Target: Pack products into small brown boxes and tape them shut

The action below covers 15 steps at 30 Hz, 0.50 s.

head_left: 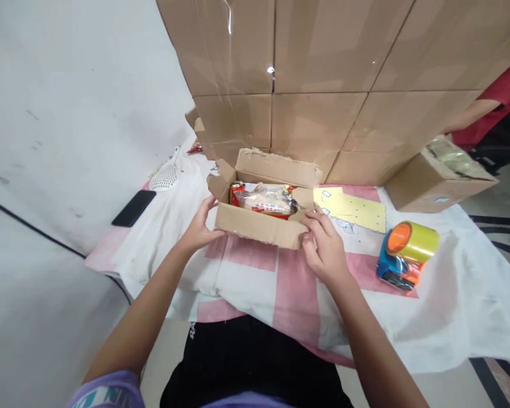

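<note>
Well, the biggest thing here is the stack of boxes (pixel 318 119), rising just beyond the left hand (pixel 200 229) and the right hand (pixel 326 249). Under both hands spreads the table (pixel 442 317). Squarely between them sits an open box (pixel 259 228), its long axis running from one hand to the other, the right end a touch closer to the person. The left hand cups its left end, thumb at the near corner; the right hand curls its fingers over the near right corner, so the two grip it together. Inside lies a packet (pixel 266 199), stretched the same way, inward and slightly beyond both hands; I can't say which is nearer. Well off to the right hand's right stands a tape dispenser (pixel 397 266); left of the left hand, a phone (pixel 134 208).
</note>
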Each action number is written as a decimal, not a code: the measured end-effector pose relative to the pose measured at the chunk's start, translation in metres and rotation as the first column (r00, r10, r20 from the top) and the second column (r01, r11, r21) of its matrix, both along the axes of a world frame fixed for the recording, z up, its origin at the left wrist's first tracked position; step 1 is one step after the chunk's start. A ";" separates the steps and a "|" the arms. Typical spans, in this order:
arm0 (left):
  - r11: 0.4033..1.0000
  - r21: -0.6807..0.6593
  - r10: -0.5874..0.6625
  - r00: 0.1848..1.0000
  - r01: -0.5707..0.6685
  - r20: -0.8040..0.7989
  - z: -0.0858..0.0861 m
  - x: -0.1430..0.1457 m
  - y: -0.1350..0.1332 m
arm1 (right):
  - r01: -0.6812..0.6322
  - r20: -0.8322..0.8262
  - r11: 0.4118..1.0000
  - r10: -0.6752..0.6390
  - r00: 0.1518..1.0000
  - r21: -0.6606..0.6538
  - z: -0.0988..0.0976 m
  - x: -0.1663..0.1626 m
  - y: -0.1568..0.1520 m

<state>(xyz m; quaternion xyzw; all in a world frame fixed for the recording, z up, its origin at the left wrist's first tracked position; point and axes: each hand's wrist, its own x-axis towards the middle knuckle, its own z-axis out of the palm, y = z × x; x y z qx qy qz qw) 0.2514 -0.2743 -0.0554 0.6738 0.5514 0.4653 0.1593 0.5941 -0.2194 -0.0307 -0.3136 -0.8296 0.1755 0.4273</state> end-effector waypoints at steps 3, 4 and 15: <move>0.986 0.126 -0.118 0.990 0.108 0.077 0.013 0.006 0.011 | -0.058 0.011 0.998 0.059 0.998 -0.004 0.011 0.011 0.008; 0.979 0.153 -0.147 0.985 0.132 0.088 0.018 0.009 0.013 | -0.072 -0.009 0.997 0.072 0.997 -0.022 0.015 0.012 0.011; 0.972 0.091 0.122 0.793 -0.218 0.597 -0.001 0.048 0.020 | -0.191 -0.518 0.921 -0.014 0.855 -0.339 -0.023 -0.026 0.087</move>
